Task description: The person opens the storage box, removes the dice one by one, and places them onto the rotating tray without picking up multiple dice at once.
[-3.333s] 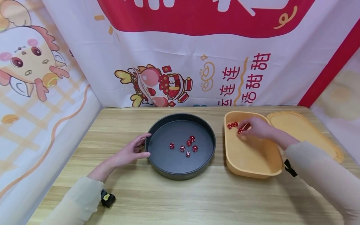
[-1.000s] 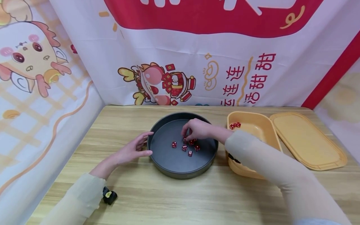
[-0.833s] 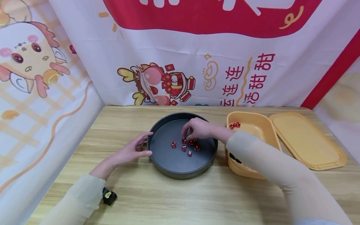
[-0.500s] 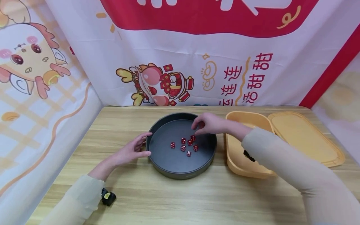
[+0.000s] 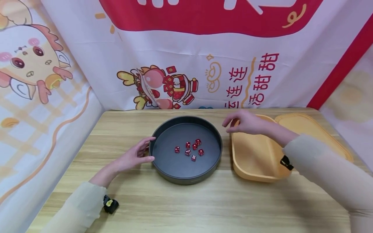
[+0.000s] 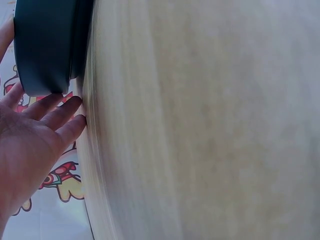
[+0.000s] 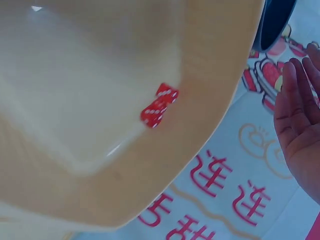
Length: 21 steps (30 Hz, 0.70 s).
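Several red dice with white pips (image 5: 194, 146) lie loosely grouped in the round dark grey pan (image 5: 163, 171). At the pan's left side my left hand (image 5: 132, 159) rests its fingertips and thumb against the wall, fingers spread in the left wrist view. My right hand (image 5: 244, 123) hovers over the far left corner of the yellow-orange plastic box (image 5: 256, 178), fingers loosely bent with nothing between them. Inside the box, a few more red dice (image 7: 159, 106) sit in a corner in the right wrist view; in the head view the right hand hides them.
The box's flat lid (image 5: 311, 129) lies to its right, partly behind the right forearm. A wood-grain table (image 5: 186, 207) carries everything. Printed cloth (image 5: 180, 48) hangs behind the table and along its left side.
One more die lies in the pan than 3.3 s ago, released by my right hand. That hand has since lifted away and moved right over the box. The left hand stays put.
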### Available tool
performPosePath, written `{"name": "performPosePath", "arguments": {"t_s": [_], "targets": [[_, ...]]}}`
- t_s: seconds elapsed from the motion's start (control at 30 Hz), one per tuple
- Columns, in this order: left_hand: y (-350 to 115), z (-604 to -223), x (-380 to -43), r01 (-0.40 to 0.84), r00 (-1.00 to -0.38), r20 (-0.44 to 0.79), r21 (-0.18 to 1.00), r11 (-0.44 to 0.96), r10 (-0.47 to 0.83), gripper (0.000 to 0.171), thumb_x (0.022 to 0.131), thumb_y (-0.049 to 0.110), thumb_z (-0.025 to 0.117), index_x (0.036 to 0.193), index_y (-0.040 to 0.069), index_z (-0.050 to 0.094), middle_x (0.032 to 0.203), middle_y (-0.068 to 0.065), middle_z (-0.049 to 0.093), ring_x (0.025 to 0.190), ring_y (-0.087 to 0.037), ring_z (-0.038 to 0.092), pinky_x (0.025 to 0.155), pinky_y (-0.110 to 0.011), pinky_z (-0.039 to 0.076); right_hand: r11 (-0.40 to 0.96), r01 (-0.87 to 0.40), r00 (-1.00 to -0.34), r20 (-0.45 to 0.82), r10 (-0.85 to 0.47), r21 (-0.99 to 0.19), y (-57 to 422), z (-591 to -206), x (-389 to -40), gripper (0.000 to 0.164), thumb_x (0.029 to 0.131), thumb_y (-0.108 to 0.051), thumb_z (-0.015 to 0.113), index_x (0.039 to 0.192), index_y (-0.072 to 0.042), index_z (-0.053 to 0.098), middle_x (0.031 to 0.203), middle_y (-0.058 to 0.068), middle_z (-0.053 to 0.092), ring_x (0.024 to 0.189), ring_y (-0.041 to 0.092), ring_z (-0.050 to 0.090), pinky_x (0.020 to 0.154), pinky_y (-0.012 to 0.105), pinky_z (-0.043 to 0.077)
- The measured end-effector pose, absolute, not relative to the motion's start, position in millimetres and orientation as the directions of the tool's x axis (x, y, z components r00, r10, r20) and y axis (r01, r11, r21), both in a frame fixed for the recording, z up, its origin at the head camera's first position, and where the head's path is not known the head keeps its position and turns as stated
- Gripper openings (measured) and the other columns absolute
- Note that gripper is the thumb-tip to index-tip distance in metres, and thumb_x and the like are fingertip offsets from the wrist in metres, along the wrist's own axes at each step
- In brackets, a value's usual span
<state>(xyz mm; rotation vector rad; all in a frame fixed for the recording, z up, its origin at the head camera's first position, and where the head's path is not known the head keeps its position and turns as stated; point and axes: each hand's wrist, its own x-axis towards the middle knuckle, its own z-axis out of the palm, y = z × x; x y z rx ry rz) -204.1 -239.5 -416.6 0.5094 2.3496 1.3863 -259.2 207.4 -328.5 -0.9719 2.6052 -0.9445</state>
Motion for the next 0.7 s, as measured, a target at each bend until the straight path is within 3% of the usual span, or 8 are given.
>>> {"name": "performPosePath", "arguments": {"t_s": [0.4,0.7], "targets": [[-238,-417,-203,0.123,-0.871,-0.128,0.878,0.462,0.475,0.071,0.094,0.015,0.066,0.153,0.017,0.026,0.157,-0.022,0.018,0.142,-0.043,0.018,0.112,-0.056,0.021,0.642,-0.473,-0.822,0.041,-0.568,-0.604,245,-337,-259,0.020,0.086,-0.007,0.075,0.105,-0.002,0.072,0.099,0.009,0.071,0.085,0.019,0.066,0.075,0.031,0.056],[-239,-418,-204,0.122,-0.870,-0.127,0.880,0.458,0.477,0.071,0.095,0.017,0.066,0.153,0.018,0.026,0.157,-0.022,0.018,0.142,-0.043,0.018,0.112,-0.056,0.021,0.708,-0.419,-0.868,0.022,-0.496,-0.568,269,-358,-265,0.021,0.086,-0.005,0.073,0.107,-0.001,0.072,0.103,0.012,0.071,0.090,0.024,0.065,0.082,0.044,0.054]]}}
